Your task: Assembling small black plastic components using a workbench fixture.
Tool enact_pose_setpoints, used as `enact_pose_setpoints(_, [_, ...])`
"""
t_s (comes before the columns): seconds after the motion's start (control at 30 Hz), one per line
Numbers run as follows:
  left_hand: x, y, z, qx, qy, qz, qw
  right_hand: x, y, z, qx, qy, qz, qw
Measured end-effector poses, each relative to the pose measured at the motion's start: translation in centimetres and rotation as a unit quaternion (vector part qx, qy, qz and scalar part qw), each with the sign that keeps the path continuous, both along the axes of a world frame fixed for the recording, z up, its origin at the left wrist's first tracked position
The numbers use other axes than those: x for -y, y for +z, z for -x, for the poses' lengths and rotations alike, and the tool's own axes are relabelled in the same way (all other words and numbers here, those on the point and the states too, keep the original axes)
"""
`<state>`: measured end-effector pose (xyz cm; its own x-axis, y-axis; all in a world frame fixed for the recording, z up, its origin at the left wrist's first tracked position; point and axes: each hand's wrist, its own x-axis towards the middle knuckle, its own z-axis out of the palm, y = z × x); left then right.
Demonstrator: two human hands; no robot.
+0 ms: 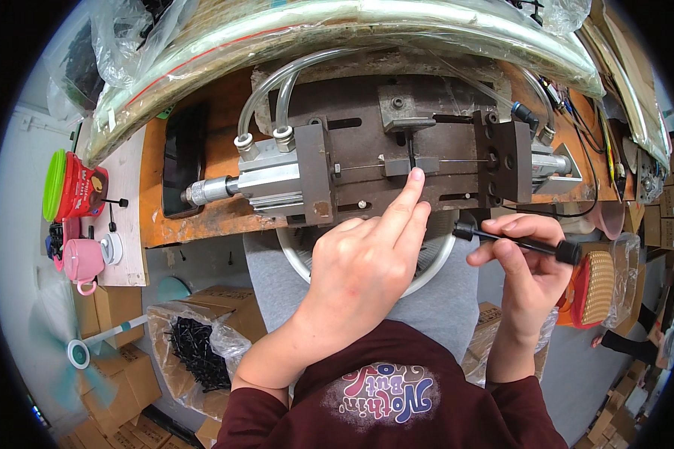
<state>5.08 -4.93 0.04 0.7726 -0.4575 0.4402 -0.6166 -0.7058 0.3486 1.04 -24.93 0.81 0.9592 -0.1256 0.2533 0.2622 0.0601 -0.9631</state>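
My left hand [363, 266] reaches over the front of a dark metal pneumatic fixture [352, 153]. Its index and middle fingers are stretched out, and the index fingertip is at the small centre block [427, 165]. A thin black piece [411, 144] stands there, just beyond the fingertip. Whether the finger presses on it I cannot tell. To the right, in front of the bench edge, my right hand [532, 280] is closed on a black rod with thick knobbed ends [535, 245]. Its fingers and thumb grip the rod's shaft.
Silver air cylinders [271, 183] with clear hoses flank the fixture. A dark flat panel [183, 161], a red tub [82, 183] and a pink cup [84, 258] are at left. Below stands a bag-lined carton of black parts [197, 352] near a fan [77, 354]. Cables [595, 142] lie at right.
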Motion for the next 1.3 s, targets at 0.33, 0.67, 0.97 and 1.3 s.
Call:
enact_pose_setpoints(0.33, [-1.1, 1.0, 1.5, -0.108, -0.163, 0.258, 0.946, -0.2, -0.2, -1.2, -0.156, 0.149, -0.190, 0.958])
enact_pose_setpoints(0.67, [-0.7, 0.1, 1.6, -0.008, -0.006, 0.192, 0.981, 0.7, 0.7, -2.1, 0.060, 0.101, -0.142, 0.983])
enact_pose_setpoints(0.97, [0.7, -0.9, -0.5, 0.054, 0.022, 0.046, 0.997, 0.6, 1.5, -1.3, 0.061, 0.009, 0.025, 0.998])
enact_pose_setpoints(1.3, [-1.7, 6.2, -2.4, -0.081, -0.038, 0.085, 0.992, -0.7, 1.3, -2.2, 0.158, 0.011, 0.397, 0.904])
